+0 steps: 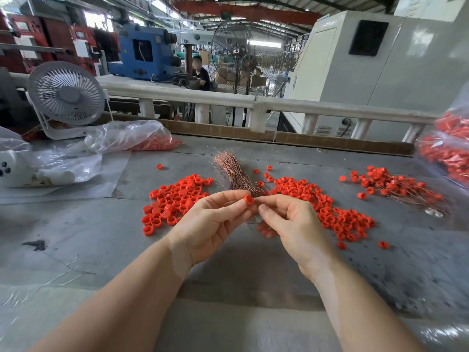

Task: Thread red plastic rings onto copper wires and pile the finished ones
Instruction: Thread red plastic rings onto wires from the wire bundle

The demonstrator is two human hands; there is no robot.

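Both bare forearms reached forward over the grey surface. Beyond them, loose red rings lay in two heaps, a left heap and a larger right heap, with a bundle of copper wires between them. Finished ringed wires were piled at the far right. The left hand pinched one red ring between thumb and forefinger. The right hand, fingers curled, pinched a thin wire whose end met that ring.

Two hands, two fans, one wire bundle (rings uncountable).
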